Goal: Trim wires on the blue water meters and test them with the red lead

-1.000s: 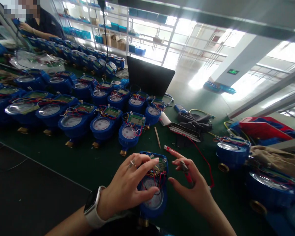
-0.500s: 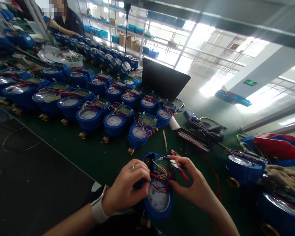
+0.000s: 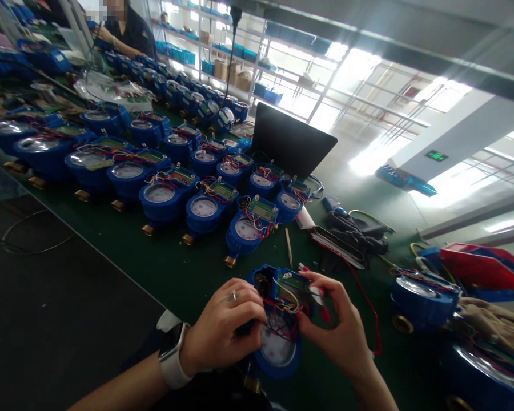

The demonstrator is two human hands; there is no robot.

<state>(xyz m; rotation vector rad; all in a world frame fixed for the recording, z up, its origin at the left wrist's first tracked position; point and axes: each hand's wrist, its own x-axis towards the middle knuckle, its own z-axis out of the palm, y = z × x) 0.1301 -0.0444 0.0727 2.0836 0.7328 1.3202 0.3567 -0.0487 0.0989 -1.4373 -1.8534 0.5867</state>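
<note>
In front of me stands a blue water meter [image 3: 278,357] with a round clear dial and an open top housing. A circuit board [image 3: 288,285] and loose red, black and yellow wires [image 3: 282,311] show inside it. My left hand [image 3: 231,319], on the meter's left side, is closed in a pinch where a thin dark wire ends at its fingertips. My right hand [image 3: 336,314] curves round the other side, its thumb by the red wires and its index finger at the board's upper edge. A red-handled tool [image 3: 319,297] with a pale head, blurred, lies within its grasp.
Rows of similar water meters [image 3: 203,206] fill the green table [image 3: 188,268] to the left. Beyond my meter are a wooden stick [image 3: 288,248], a dark notebook-like case [image 3: 338,245] and a black panel [image 3: 291,140]. More meters [image 3: 424,299] and a red bin [image 3: 484,265] stand right. Another person [image 3: 131,31] sits far back.
The view has shifted slightly, moving the background rightward. My right hand and the red-handled tool have moved a little right and turned. My left hand stays pinched beside the dial.
</note>
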